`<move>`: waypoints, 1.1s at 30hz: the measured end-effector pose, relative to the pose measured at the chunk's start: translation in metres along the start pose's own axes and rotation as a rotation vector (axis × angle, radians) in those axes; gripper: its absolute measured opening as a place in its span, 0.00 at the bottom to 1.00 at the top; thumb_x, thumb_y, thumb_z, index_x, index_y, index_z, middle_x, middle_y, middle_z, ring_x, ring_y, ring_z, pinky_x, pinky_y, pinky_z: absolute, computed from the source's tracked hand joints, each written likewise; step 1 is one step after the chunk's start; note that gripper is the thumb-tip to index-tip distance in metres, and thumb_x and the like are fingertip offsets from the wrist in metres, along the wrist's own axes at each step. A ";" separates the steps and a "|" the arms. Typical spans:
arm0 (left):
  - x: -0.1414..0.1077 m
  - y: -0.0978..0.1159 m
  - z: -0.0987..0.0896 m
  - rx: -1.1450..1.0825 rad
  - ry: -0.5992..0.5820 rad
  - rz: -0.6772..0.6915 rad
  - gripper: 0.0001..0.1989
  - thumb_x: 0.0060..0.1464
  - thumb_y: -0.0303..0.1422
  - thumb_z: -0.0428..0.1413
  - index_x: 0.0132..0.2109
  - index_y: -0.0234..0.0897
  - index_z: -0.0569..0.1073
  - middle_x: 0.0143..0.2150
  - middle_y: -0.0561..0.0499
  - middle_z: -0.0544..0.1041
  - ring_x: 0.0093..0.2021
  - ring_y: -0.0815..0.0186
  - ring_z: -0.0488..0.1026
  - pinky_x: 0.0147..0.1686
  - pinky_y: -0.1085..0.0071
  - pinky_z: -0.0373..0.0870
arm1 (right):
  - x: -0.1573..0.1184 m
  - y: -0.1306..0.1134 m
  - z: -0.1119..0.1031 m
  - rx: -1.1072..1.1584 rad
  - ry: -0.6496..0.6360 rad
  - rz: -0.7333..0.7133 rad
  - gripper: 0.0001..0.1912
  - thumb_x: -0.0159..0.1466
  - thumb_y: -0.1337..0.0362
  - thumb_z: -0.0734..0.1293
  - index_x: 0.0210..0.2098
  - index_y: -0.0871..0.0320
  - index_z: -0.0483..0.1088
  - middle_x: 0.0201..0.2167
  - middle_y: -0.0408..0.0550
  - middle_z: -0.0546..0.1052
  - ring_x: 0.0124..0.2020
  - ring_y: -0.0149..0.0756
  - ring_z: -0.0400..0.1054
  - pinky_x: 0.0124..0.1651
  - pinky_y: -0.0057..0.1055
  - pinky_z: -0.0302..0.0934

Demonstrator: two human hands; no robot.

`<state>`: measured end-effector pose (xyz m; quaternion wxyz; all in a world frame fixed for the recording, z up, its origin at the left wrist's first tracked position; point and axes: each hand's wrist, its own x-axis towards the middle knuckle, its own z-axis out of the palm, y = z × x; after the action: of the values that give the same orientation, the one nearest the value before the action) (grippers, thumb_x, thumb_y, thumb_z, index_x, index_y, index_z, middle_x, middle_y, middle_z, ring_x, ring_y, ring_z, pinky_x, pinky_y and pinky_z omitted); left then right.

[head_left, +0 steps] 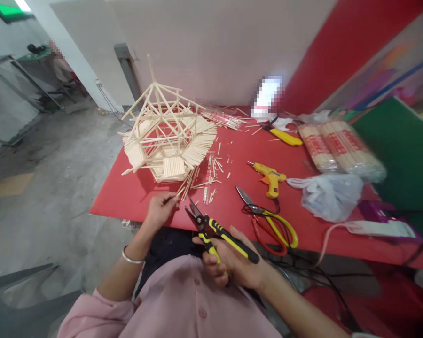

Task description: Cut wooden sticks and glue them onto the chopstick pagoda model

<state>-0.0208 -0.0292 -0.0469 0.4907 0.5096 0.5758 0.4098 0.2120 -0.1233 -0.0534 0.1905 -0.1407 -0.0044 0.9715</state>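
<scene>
My right hand (pixel 229 258) is wrapped round black-and-yellow pliers (pixel 215 230), whose jaws stand apart and point toward the table's front edge. Thumb and fingers of my left hand (pixel 162 209) are pinched on the near end of a thin wooden stick (pixel 181 189), left of the jaws. More sticks lie close by, so how many it holds is unclear. Just beyond stands a model pavilion (pixel 162 136) built of such sticks, with a pointed open frame on top and a fanned skirt of sticks around it.
On the red table (pixel 229 159) lie a yellow glue gun (pixel 270 177), scissors (pixel 268 218) with red and yellow handles, yellow-handled cutters (pixel 285 136), bundled sticks (pixel 338 148) and a plastic bag (pixel 333 195). Stick offcuts are scattered beside the model. A bright phone-like screen (pixel 268 96) stands behind.
</scene>
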 end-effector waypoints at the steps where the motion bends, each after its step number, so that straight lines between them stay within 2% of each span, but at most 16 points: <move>1: 0.000 0.001 0.001 0.016 0.029 0.034 0.08 0.47 0.36 0.60 0.31 0.34 0.77 0.24 0.52 0.76 0.26 0.69 0.72 0.27 0.75 0.67 | -0.002 0.002 0.000 -0.006 -0.028 -0.009 0.42 0.52 0.38 0.67 0.57 0.59 0.61 0.30 0.42 0.65 0.26 0.27 0.54 0.30 0.28 0.42; 4: -0.007 0.009 0.000 0.007 0.080 0.050 0.07 0.46 0.35 0.62 0.31 0.35 0.77 0.26 0.52 0.77 0.25 0.71 0.70 0.24 0.78 0.64 | -0.004 0.007 -0.001 -0.043 -0.078 -0.088 0.44 0.51 0.38 0.67 0.59 0.58 0.59 0.31 0.42 0.64 0.26 0.28 0.53 0.29 0.27 0.43; 5: -0.013 0.013 -0.002 -0.047 0.049 0.004 0.08 0.47 0.37 0.62 0.31 0.35 0.77 0.23 0.54 0.74 0.20 0.73 0.67 0.19 0.79 0.60 | -0.005 0.008 -0.002 -0.053 -0.085 -0.118 0.44 0.51 0.38 0.67 0.59 0.57 0.60 0.32 0.43 0.65 0.26 0.28 0.53 0.29 0.27 0.44; 6: -0.020 0.018 -0.005 -0.123 -0.028 -0.071 0.11 0.48 0.39 0.62 0.31 0.35 0.76 0.21 0.55 0.72 0.16 0.75 0.63 0.16 0.79 0.56 | -0.005 0.008 -0.002 -0.058 -0.085 -0.142 0.43 0.51 0.38 0.66 0.59 0.57 0.60 0.32 0.43 0.65 0.26 0.28 0.54 0.28 0.27 0.45; 8: -0.034 0.027 -0.013 -0.326 -0.100 -0.201 0.15 0.47 0.43 0.63 0.32 0.34 0.74 0.20 0.56 0.72 0.12 0.77 0.58 0.11 0.79 0.48 | -0.004 0.009 -0.003 -0.063 -0.063 -0.190 0.42 0.52 0.38 0.66 0.58 0.57 0.61 0.34 0.46 0.66 0.27 0.28 0.54 0.28 0.27 0.47; 10: -0.045 0.033 -0.022 -0.485 -0.091 -0.266 0.17 0.45 0.43 0.64 0.32 0.34 0.73 0.19 0.56 0.71 0.11 0.78 0.56 0.10 0.80 0.45 | -0.003 0.010 -0.004 -0.072 -0.017 -0.252 0.39 0.52 0.39 0.66 0.56 0.57 0.63 0.37 0.48 0.67 0.28 0.29 0.56 0.29 0.27 0.50; 12: -0.050 0.038 -0.029 -0.564 -0.025 -0.263 0.17 0.44 0.42 0.65 0.34 0.33 0.74 0.19 0.57 0.71 0.10 0.79 0.55 0.09 0.81 0.45 | -0.001 0.011 -0.003 -0.088 0.028 -0.328 0.37 0.50 0.41 0.69 0.52 0.56 0.65 0.39 0.50 0.67 0.31 0.31 0.57 0.31 0.29 0.53; 15: -0.043 0.042 -0.034 -0.609 0.076 -0.214 0.15 0.45 0.40 0.65 0.33 0.32 0.75 0.21 0.57 0.71 0.11 0.81 0.55 0.10 0.82 0.46 | 0.004 0.013 0.003 -0.124 0.042 -0.399 0.36 0.44 0.43 0.73 0.47 0.53 0.67 0.38 0.48 0.66 0.32 0.32 0.57 0.34 0.31 0.55; 17: -0.033 0.046 -0.034 -0.635 0.093 -0.188 0.14 0.44 0.38 0.65 0.32 0.32 0.75 0.22 0.56 0.71 0.13 0.81 0.56 0.10 0.83 0.47 | 0.008 0.012 0.009 -0.147 0.037 -0.409 0.38 0.41 0.43 0.73 0.48 0.51 0.67 0.36 0.46 0.65 0.32 0.32 0.57 0.36 0.33 0.57; 20: -0.018 0.052 -0.030 -0.680 0.073 -0.182 0.14 0.42 0.37 0.66 0.33 0.30 0.75 0.23 0.55 0.71 0.15 0.80 0.59 0.11 0.83 0.49 | 0.012 0.010 0.015 -0.169 0.049 -0.416 0.42 0.42 0.39 0.70 0.54 0.48 0.65 0.36 0.45 0.64 0.33 0.34 0.58 0.39 0.37 0.60; 25: -0.007 0.057 -0.026 -0.703 0.075 -0.192 0.16 0.42 0.38 0.66 0.35 0.31 0.74 0.21 0.55 0.73 0.13 0.77 0.60 0.10 0.81 0.54 | 0.013 0.009 0.017 -0.199 0.082 -0.436 0.42 0.43 0.35 0.67 0.55 0.42 0.62 0.41 0.46 0.65 0.35 0.36 0.58 0.39 0.42 0.63; 30: -0.004 0.056 -0.025 -0.680 0.050 -0.196 0.18 0.42 0.41 0.66 0.34 0.32 0.72 0.19 0.55 0.74 0.11 0.74 0.63 0.09 0.80 0.55 | 0.016 0.006 0.025 -0.124 0.083 -0.434 0.44 0.41 0.39 0.71 0.55 0.44 0.62 0.41 0.47 0.65 0.36 0.36 0.58 0.42 0.41 0.62; 33: -0.003 0.055 -0.024 -0.680 0.046 -0.210 0.19 0.43 0.42 0.66 0.35 0.32 0.71 0.19 0.54 0.74 0.11 0.74 0.63 0.08 0.80 0.54 | 0.021 0.002 0.031 -0.163 0.100 -0.438 0.40 0.43 0.42 0.72 0.53 0.46 0.64 0.42 0.48 0.67 0.36 0.37 0.59 0.41 0.40 0.61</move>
<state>-0.0341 -0.0235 0.0116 0.6587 0.2458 0.4667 0.5365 0.1841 -0.1155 -0.0291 0.3846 -0.1991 -0.1038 0.8954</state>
